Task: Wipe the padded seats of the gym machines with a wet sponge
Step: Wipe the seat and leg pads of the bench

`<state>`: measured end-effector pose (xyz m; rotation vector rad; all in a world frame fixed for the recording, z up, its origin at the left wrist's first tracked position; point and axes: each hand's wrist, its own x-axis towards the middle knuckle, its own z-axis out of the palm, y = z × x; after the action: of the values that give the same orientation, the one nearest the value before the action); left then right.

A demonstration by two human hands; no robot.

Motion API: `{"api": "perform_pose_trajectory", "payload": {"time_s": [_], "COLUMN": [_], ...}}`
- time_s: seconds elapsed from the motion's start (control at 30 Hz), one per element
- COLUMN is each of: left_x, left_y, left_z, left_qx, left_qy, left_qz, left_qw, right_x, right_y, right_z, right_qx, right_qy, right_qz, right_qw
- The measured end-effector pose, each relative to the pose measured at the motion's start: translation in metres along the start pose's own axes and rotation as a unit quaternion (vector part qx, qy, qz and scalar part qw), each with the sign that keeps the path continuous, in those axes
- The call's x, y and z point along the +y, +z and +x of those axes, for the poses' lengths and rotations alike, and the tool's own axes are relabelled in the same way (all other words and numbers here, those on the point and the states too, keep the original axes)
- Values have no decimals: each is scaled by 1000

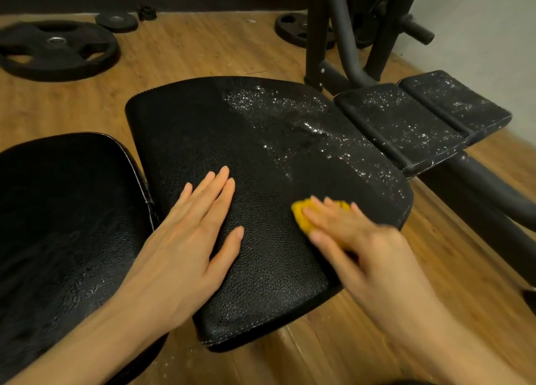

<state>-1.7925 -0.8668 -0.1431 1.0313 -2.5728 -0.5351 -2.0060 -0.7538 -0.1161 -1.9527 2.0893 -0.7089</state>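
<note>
Lying behind seat (261,158): weight plate (56,49), frame (333,36).

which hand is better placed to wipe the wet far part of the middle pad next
Right. The right hand already holds the sponge on the pad, just below the droplets. The left hand lies flat, steadying the pad.

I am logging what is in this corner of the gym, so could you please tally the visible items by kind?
Black padded cushions: 4 (near-left pad, middle seat, two small pads)
Weight plates on the floor: 3 ()
Yellow sponge: 1
Total: 8
</note>
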Motion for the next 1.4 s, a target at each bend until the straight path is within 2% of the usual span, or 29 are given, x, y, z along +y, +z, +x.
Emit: {"api": "perform_pose_trajectory", "payload": {"time_s": [0.07,0.23,0.43,0.63,0.77,0.83,1.0,1.2,1.4], "left_x": [1,1,1,2,2,2,3,3,5], "left_y": [1,1,2,0,0,0,-1,-1,-11], "left_z": [1,0,0,0,0,1,0,1,5], "left_qx": [8,7,11,7,-3,2,0,0,-24], "left_qy": [-3,0,-1,-4,-5,-9,-9,-16,-20], "left_qz": [2,3,4,3,6,6,2,-1,-10], "left_qw": [1000,1000,1000,1000,1000,1000,1000,1000,999], "right_x": [2,0,-11,-6,-16,-8,21,11,32], "right_y": [-1,21,8,27,14,10,13,0,5], "right_z": [-2,89,16,107,25,18,108,26,104], "right_qx": [-3,3,-19,-9,-16,-15,13,22,11], "right_qy": [-3,36,-24,30,-21,-24,77,49,113], "right_qz": [16,-9,0,-9,-7,8,18,-8,-11], "right_qw": [1000,999,1000,999,1000,1000,997,999,993]}}
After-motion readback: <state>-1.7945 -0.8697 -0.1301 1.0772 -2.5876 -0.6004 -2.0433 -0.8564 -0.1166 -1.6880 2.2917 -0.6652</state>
